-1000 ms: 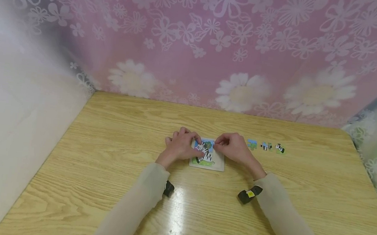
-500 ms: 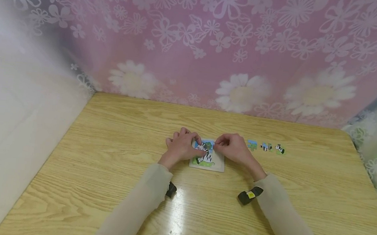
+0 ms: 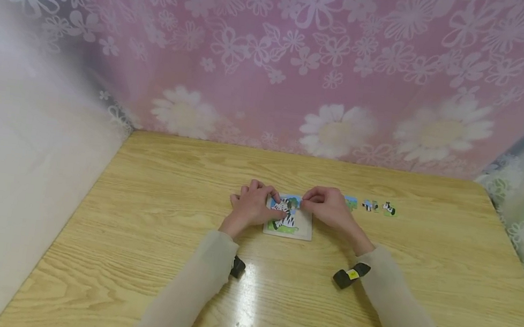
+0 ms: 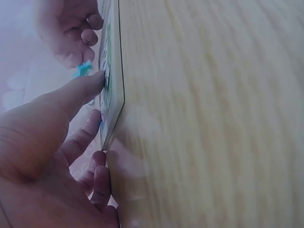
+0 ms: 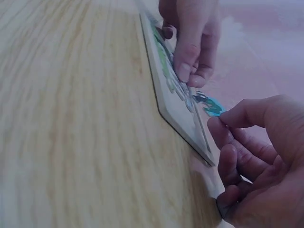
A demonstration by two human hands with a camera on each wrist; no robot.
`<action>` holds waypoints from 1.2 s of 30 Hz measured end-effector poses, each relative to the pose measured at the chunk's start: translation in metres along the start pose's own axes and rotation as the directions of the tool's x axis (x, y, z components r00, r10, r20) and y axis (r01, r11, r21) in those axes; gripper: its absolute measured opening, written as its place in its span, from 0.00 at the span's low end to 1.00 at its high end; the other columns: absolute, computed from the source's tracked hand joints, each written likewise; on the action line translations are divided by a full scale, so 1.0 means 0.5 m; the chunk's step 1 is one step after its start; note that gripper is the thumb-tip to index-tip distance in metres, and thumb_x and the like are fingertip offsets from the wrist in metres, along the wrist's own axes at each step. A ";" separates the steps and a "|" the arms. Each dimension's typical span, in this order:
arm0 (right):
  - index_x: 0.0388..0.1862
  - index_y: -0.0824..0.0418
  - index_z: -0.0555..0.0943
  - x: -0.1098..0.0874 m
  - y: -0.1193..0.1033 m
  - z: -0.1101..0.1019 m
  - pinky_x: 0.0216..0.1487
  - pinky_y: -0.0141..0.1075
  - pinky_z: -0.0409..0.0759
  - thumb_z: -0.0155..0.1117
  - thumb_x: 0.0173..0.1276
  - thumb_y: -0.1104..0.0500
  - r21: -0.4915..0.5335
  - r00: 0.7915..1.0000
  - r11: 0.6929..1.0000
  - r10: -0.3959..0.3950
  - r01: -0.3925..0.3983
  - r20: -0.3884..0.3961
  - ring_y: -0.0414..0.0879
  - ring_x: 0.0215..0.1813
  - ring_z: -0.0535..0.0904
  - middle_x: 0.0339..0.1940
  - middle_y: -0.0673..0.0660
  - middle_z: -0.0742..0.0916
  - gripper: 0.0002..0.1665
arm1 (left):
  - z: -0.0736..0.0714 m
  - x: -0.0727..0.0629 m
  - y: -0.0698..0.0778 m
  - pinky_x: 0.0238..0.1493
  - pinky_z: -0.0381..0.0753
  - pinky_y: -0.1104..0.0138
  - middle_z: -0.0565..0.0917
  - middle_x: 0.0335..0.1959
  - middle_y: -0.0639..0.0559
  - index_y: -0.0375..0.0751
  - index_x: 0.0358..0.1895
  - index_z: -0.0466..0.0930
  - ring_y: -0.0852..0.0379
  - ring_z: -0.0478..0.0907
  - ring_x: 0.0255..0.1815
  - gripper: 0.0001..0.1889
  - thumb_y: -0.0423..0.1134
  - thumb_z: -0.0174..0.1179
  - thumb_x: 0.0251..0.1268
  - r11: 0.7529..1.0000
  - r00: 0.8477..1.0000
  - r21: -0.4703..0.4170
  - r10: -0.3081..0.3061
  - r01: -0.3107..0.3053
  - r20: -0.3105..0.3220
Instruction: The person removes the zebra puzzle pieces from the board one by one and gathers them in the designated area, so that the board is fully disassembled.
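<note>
- Wood-grained table [image 3: 139, 214], with the puzzle work near its far side.
- Left hand [image 3: 252, 205]: thumb and fingers apart, thumb pressing the zebra pieces [image 3: 289, 221].
- Right hand [image 3: 329, 209]: fingertips together, clamped on a blue-green piece [image 5: 213, 108].
- Shallow tray [image 3: 305, 226] between the hands, zebra pieces inside, bare at near right.
- Three loose pieces [image 3: 370, 205] beyond the right hand.
- That pinched piece, at the tray's far right; whether touching, I can't tell.

We wear a long cream left sleeve [image 3: 189, 290] at seven o'clock, a matching right sleeve [image 3: 405, 309] at four, a black left wrist camera [image 3: 239, 267] and a black right wrist camera [image 3: 342, 279] with a yellow label [image 3: 353, 274].
</note>
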State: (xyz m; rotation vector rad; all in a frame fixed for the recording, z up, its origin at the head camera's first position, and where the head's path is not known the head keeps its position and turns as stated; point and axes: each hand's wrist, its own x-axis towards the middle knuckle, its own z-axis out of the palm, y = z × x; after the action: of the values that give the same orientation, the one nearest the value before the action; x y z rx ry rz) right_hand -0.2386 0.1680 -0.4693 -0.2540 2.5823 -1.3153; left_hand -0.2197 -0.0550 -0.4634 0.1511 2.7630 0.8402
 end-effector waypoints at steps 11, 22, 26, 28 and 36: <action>0.45 0.61 0.84 -0.032 0.023 -0.033 0.37 0.38 0.80 0.68 0.72 0.54 0.086 0.999 0.996 -0.029 0.030 -0.016 0.51 0.38 0.83 0.40 0.62 0.89 0.11 | -0.007 -0.010 -0.025 0.54 0.57 0.49 0.69 0.69 0.50 0.63 0.53 0.81 0.42 0.66 0.63 0.20 0.61 0.70 0.60 0.995 0.994 0.001 0.101 -0.101 0.040; 0.47 0.60 0.84 -0.088 0.055 -0.091 0.36 0.38 0.80 0.68 0.73 0.51 0.022 0.998 0.999 -0.028 0.029 -0.050 0.51 0.40 0.84 0.43 0.62 0.89 0.14 | -0.003 -0.040 -0.039 0.64 0.60 0.36 0.72 0.69 0.52 0.59 0.54 0.83 0.39 0.67 0.66 0.17 0.54 0.70 0.63 0.970 0.971 -0.041 0.238 -0.239 -0.009; 0.47 0.59 0.84 -0.108 0.073 -0.110 0.33 0.37 0.80 0.68 0.72 0.51 -0.003 0.997 1.000 -0.025 0.025 -0.069 0.48 0.39 0.84 0.41 0.60 0.89 0.14 | -0.002 -0.048 -0.042 0.66 0.57 0.33 0.75 0.67 0.54 0.59 0.50 0.85 0.38 0.68 0.65 0.14 0.52 0.71 0.63 0.959 0.960 -0.045 0.279 -0.278 0.020; 0.47 0.60 0.84 -0.118 0.081 -0.120 0.33 0.37 0.81 0.68 0.73 0.50 -0.011 0.997 1.000 -0.025 0.025 -0.073 0.48 0.39 0.84 0.42 0.60 0.90 0.14 | -0.003 -0.050 -0.042 0.66 0.58 0.33 0.74 0.67 0.54 0.59 0.49 0.85 0.38 0.68 0.65 0.13 0.52 0.71 0.63 0.959 0.959 -0.037 0.283 -0.282 0.028; 0.49 0.59 0.84 -0.146 0.109 -0.155 0.37 0.36 0.81 0.67 0.74 0.48 -0.071 0.996 0.997 0.009 -0.015 -0.091 0.44 0.40 0.84 0.43 0.60 0.90 0.16 | -0.001 -0.050 -0.030 0.61 0.64 0.39 0.74 0.66 0.56 0.60 0.49 0.85 0.42 0.70 0.60 0.15 0.58 0.69 0.63 0.969 0.970 0.035 0.242 -0.243 0.019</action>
State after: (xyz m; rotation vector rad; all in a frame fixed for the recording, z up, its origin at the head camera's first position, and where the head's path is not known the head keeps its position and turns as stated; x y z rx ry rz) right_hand -0.1932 0.2783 -0.4602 -0.1947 2.7057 -1.2598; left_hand -0.1961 -0.0720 -0.4665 0.5091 2.7846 0.8410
